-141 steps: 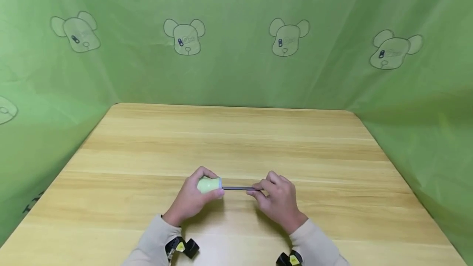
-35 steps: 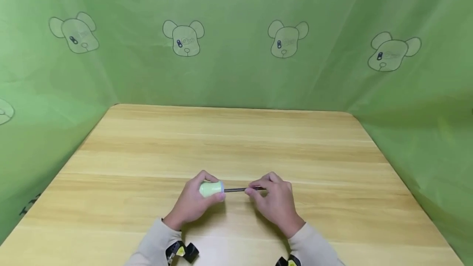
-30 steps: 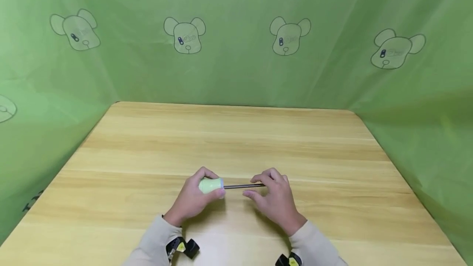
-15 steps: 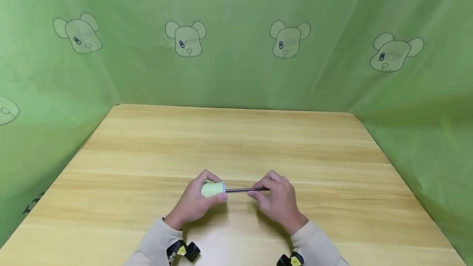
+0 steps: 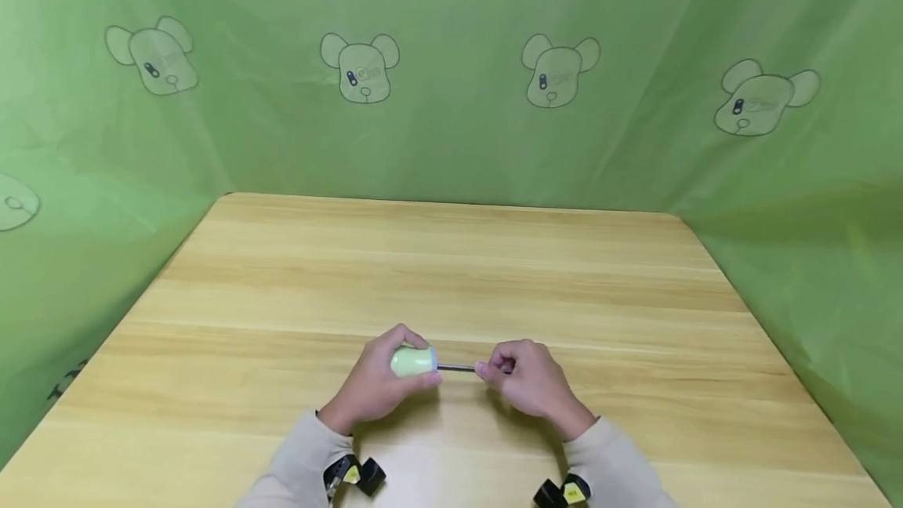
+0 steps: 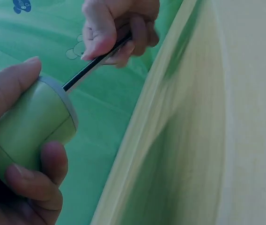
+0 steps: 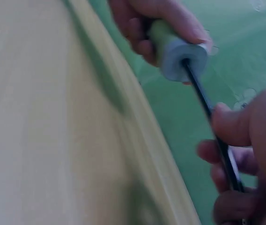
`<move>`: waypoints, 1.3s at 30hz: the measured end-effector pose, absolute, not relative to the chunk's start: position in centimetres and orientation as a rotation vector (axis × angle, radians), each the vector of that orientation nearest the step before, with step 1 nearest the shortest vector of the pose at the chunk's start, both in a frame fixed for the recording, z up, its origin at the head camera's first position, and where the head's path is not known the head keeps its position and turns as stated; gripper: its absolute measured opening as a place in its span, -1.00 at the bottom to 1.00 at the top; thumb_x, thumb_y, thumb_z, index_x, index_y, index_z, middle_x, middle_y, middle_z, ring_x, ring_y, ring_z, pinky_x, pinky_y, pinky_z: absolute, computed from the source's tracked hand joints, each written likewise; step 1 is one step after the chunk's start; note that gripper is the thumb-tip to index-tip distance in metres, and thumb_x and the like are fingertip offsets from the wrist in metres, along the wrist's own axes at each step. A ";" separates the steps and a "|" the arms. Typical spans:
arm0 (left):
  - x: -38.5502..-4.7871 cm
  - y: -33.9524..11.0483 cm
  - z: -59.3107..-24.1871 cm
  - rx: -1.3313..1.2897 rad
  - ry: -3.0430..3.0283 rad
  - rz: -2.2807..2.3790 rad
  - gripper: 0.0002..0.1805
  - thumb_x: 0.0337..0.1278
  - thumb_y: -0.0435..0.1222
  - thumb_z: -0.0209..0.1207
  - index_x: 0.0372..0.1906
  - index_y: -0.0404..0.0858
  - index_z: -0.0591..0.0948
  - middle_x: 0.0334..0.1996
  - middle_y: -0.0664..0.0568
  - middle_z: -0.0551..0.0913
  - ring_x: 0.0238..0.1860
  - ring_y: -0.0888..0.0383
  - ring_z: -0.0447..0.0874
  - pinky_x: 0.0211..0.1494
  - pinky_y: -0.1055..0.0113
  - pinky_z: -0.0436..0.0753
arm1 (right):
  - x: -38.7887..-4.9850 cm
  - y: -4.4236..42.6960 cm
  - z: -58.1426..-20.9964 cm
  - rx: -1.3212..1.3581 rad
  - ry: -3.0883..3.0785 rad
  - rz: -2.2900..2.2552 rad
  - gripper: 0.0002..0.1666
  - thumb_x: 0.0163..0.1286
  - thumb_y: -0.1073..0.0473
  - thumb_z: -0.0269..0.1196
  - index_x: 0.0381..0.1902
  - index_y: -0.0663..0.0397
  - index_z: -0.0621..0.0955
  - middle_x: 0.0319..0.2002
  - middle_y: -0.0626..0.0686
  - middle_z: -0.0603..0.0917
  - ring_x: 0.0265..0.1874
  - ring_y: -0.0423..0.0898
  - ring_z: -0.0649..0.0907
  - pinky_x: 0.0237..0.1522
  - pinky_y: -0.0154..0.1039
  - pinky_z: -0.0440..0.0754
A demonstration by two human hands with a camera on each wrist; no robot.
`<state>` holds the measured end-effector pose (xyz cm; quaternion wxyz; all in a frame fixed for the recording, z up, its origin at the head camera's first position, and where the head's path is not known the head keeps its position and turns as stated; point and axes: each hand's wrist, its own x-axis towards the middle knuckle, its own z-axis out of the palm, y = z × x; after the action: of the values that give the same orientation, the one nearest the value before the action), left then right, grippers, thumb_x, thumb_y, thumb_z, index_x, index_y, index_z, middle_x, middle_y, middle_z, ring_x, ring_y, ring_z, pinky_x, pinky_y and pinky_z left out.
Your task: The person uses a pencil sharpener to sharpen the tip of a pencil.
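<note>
My left hand (image 5: pixel 375 382) grips a rounded pale-green pencil sharpener (image 5: pixel 411 361) with a light blue-grey end, held above the table. A slim dark pencil (image 5: pixel 455 368) runs from the hole in that end toward the right. My right hand (image 5: pixel 534 381) pinches the pencil's far part, with the thumb on it and the fingers curled round. In the left wrist view, thumb and fingers wrap the sharpener (image 6: pixel 34 124) from both sides. Seen from the right wrist, the pencil (image 7: pixel 199 91) enters the middle of the round end face; its inner tip is hidden.
A wooden table (image 5: pixel 451 273) spreads under both hands, their shadows falling on it. Green cloth (image 5: pixel 451 139) with bear-head drawings hangs behind and at both sides. Black wrist cameras (image 5: pixel 356 477) sit at the sleeves.
The right thumb comes off the pencil about a second ago, then pinches it again; the right hand has since rolled, its fingers more curled. The left hand keeps its hold on the sharpener.
</note>
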<state>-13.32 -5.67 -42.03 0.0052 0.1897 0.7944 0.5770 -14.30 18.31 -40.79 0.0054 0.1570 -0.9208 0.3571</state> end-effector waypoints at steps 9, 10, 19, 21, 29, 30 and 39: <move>-13.4 -5.6 -42.1 0.369 2.445 1.909 -0.59 -0.06 -0.21 0.44 -0.12 -0.21 0.53 -0.26 -0.08 0.56 -0.39 0.07 0.50 -0.44 0.27 0.58 | -14.5 17.8 -42.6 0.651 -2.291 0.754 -0.58 -0.24 0.11 0.63 -0.42 0.10 0.66 -0.47 -0.08 0.52 -0.52 -0.13 0.48 -0.36 -0.19 0.36; -13.4 -5.7 -42.1 0.366 2.434 1.916 -0.59 -0.05 -0.21 0.44 -0.12 -0.21 0.52 -0.25 -0.08 0.56 -0.38 0.06 0.49 -0.44 0.28 0.57 | -14.5 17.8 -42.7 0.679 -2.236 0.758 -0.57 -0.29 0.13 0.63 -0.45 0.11 0.65 -0.48 -0.08 0.50 -0.51 -0.14 0.48 -0.36 -0.21 0.35; -13.4 -6.1 -42.1 0.429 2.362 1.916 -0.58 0.02 -0.26 0.40 -0.07 -0.27 0.47 -0.34 -0.08 0.52 -0.44 0.11 0.46 -0.47 0.35 0.54 | -15.0 17.9 -42.7 0.780 -2.012 0.720 -0.61 -0.13 -0.05 0.51 -0.59 0.12 0.63 -0.59 -0.07 0.47 -0.65 -0.21 0.40 -0.49 -0.28 0.33; -13.5 -6.1 -42.1 0.448 2.377 1.895 -0.58 0.02 -0.26 0.40 -0.07 -0.27 0.47 -0.36 -0.08 0.52 -0.45 0.11 0.47 -0.47 0.35 0.55 | -14.9 17.8 -42.6 0.773 -2.021 0.702 -0.62 -0.24 0.01 0.56 -0.61 0.10 0.62 -0.61 -0.08 0.48 -0.66 -0.25 0.37 -0.56 -0.34 0.31; -13.7 -5.9 -42.5 0.670 2.597 1.727 -0.60 -0.07 -0.21 0.46 -0.17 -0.20 0.51 -0.22 0.00 0.58 -0.39 0.14 0.49 -0.42 0.32 0.58 | -14.0 18.2 -41.1 0.534 -2.701 1.157 -0.63 0.04 0.12 0.52 -0.73 -0.06 0.53 -0.74 -0.20 0.40 -0.75 -0.32 0.32 -0.75 -0.43 0.18; -13.7 -5.8 -42.6 0.693 2.613 1.702 -0.60 -0.08 -0.20 0.46 -0.18 -0.20 0.51 -0.22 0.01 0.59 -0.39 0.16 0.49 -0.42 0.33 0.59 | -13.9 18.3 -41.0 0.468 -2.790 1.216 -0.63 0.10 0.12 0.48 -0.73 -0.07 0.52 -0.75 -0.21 0.40 -0.76 -0.31 0.31 -0.75 -0.43 0.17; -13.3 -5.3 -42.7 0.523 2.630 1.740 -0.61 -0.05 -0.19 0.44 -0.16 -0.22 0.54 -0.26 0.04 0.56 -0.40 0.13 0.49 -0.46 0.32 0.58 | -14.1 18.1 -42.5 0.505 -2.563 0.793 -0.70 -0.13 0.00 0.60 -0.46 -0.09 0.71 -0.47 -0.17 0.60 -0.51 -0.23 0.54 -0.30 -0.15 0.40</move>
<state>-13.34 -5.30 -42.67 -0.0276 0.1635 0.8224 0.5442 -14.09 18.13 -42.46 0.2041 0.1810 -0.9191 0.2845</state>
